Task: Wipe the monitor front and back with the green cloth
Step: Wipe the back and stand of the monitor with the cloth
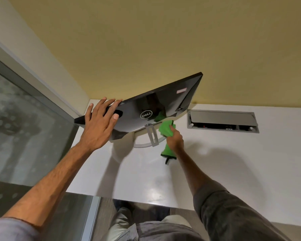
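A black monitor (146, 105) stands on a white desk, its glossy back with a round logo turned toward me and tilted. Its silver stand (152, 136) rises from a curved base below it. My left hand (99, 126) grips the monitor's left upper edge, fingers spread over the rim. My right hand (175, 139) is closed on the green cloth (166, 129), bunched at the lower edge of the monitor's back just right of the stand; a tail of cloth hangs below the wrist. The screen side is hidden.
The white desk (215, 171) meets a yellow wall behind the monitor. A grey cable hatch (222, 121) is set into the desk at the right. A frosted glass partition (24, 127) with a metal frame runs along the left. My legs show below the desk edge.
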`<state>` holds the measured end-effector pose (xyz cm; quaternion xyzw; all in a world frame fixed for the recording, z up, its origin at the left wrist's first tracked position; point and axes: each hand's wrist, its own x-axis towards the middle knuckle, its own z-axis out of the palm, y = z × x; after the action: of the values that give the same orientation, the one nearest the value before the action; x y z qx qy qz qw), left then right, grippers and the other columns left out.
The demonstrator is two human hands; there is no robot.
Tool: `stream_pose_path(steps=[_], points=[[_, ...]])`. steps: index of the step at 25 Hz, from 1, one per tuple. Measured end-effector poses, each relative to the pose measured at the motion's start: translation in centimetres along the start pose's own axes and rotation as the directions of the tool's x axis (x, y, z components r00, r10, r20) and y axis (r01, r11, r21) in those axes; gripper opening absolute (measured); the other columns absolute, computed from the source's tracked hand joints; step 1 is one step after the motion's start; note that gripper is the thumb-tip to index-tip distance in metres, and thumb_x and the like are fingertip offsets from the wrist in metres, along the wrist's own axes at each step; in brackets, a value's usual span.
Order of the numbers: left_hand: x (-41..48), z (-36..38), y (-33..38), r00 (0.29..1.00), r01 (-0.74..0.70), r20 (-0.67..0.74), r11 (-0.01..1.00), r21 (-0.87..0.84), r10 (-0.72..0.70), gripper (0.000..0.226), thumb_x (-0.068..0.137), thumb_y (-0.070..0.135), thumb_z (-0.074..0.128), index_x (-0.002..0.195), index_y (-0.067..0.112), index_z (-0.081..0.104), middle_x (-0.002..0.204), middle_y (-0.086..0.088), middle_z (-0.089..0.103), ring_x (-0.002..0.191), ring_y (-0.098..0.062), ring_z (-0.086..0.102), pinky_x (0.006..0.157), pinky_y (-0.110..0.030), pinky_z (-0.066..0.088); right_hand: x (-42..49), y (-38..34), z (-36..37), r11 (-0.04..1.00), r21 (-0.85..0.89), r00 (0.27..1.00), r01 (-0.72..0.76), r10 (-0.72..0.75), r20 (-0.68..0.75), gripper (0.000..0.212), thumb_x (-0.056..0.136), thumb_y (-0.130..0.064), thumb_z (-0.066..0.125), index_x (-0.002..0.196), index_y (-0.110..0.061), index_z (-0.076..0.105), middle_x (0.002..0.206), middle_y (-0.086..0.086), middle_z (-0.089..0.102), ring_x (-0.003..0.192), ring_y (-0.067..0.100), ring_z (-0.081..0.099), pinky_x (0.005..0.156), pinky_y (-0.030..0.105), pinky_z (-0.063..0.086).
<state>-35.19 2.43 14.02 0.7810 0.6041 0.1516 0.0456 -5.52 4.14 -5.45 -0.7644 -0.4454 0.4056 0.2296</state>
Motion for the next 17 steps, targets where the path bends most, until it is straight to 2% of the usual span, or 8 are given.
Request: stream_pose_path(steps=[2, 4, 8, 11, 12, 13, 15, 17], points=[[0.1, -0.1, -0.1, 1.0, 0.002, 0.009, 1.0, 0.003, -0.002, 0.056, 0.117, 0.05, 0.015, 0.171, 0.039, 0.026, 0.171, 0.01, 0.034, 0.167, -0.015, 0.014, 0.133, -0.047, -0.001, -0.1, -2.5, 0.8, 0.991, 0.137, 0.994, 0.008, -0.023, 0.105, 0.074, 0.09, 0.0, 0.049, 0.157, -0.031, 0.047, 0.148, 0.01, 0.061, 0.131, 0.037, 0.059, 0.11, 0.041, 0.049], [-0.1, 0.0, 0.1, 1.0, 0.011, 0.009, 1.0, 0.011, -0.012, 0.056, 0.117, 0.049, 0.016, 0.172, 0.039, 0.026, 0.171, 0.009, 0.034, 0.167, -0.015, 0.014, 0.133, -0.048, 0.0, -1.1, -3.5, 1.7, 0.992, 0.122, 0.982, 0.022, -0.044, 0.185, 0.069, 0.094, 0.001, 0.05, 0.158, -0.024, 0.047, 0.149, 0.01, 0.059, 0.133, 0.037, 0.057, 0.11, 0.04, 0.048], [0.0, 0.3, 0.3, 1.0, 0.024, 0.006, 0.999, 0.031, -0.024, 0.056, 0.117, 0.049, 0.018, 0.172, 0.039, 0.026, 0.171, 0.008, 0.033, 0.167, -0.016, 0.013, 0.133, -0.049, -0.001, -2.0, -0.8, 1.6, 0.958, -0.238, 0.966, 0.162, -0.105, 0.234, 0.059, 0.096, -0.013, 0.058, 0.153, -0.023, 0.047, 0.148, 0.008, 0.059, 0.132, 0.037, 0.058, 0.108, 0.044, 0.048], [0.1, 0.0, 0.1, 1.0, 0.014, 0.011, 1.0, 0.019, -0.014, 0.056, 0.117, 0.049, 0.017, 0.172, 0.04, 0.024, 0.171, 0.009, 0.033, 0.167, -0.015, 0.013, 0.133, -0.05, 0.0, -1.5, 1.1, 0.1, 0.784, -0.54, 0.936, 0.307, -0.144, 0.322, 0.048, 0.099, -0.018, 0.055, 0.147, -0.02, 0.051, 0.141, 0.008, 0.061, 0.127, 0.034, 0.061, 0.104, 0.042, 0.05], [0.0, -0.1, 0.2, 1.0, 0.012, 0.009, 1.0, 0.023, -0.012, 0.056, 0.117, 0.049, 0.017, 0.172, 0.04, 0.024, 0.171, 0.009, 0.034, 0.167, -0.015, 0.013, 0.134, -0.05, 0.0, -1.4, 1.0, -0.6, 0.727, -0.598, 0.932, 0.337, -0.169, 0.321, 0.044, 0.1, -0.019, 0.054, 0.144, -0.019, 0.054, 0.14, 0.007, 0.061, 0.126, 0.032, 0.061, 0.103, 0.039, 0.049], [0.0, 0.0, 0.2, 1.0, 0.011, 0.006, 1.0, 0.028, -0.011, 0.056, 0.117, 0.049, 0.017, 0.172, 0.04, 0.023, 0.171, 0.01, 0.034, 0.167, -0.015, 0.013, 0.134, -0.05, 0.0, -1.1, 0.6, -1.3, 0.719, -0.608, 0.939, 0.336, -0.204, 0.278, 0.042, 0.101, -0.02, 0.055, 0.143, -0.017, 0.055, 0.138, 0.007, 0.063, 0.126, 0.031, 0.061, 0.103, 0.037, 0.049], [-0.2, 0.0, 0.3, 1.0, 0.011, 0.001, 1.0, 0.027, -0.011, 0.056, 0.117, 0.049, 0.017, 0.172, 0.041, 0.023, 0.17, 0.01, 0.033, 0.167, -0.015, 0.014, 0.133, -0.05, 0.001, -0.6, -0.2, -2.4, 0.818, -0.531, 0.975, 0.219, -0.194, 0.103, 0.044, 0.1, -0.02, 0.06, 0.143, -0.015, 0.055, 0.135, 0.01, 0.064, 0.124, 0.033, 0.062, 0.103, 0.038, 0.05], [-0.1, 0.0, 0.2, 1.0, 0.015, 0.002, 0.999, 0.029, -0.015, 0.056, 0.117, 0.05, 0.016, 0.172, 0.041, 0.023, 0.17, 0.01, 0.033, 0.167, -0.015, 0.013, 0.133, -0.05, 0.001, 0.0, -0.9, -2.2, 0.954, -0.287, 0.996, 0.086, -0.092, -0.01, 0.055, 0.098, -0.016, 0.062, 0.152, -0.021, 0.05, 0.14, 0.011, 0.062, 0.125, 0.037, 0.062, 0.106, 0.045, 0.051]])
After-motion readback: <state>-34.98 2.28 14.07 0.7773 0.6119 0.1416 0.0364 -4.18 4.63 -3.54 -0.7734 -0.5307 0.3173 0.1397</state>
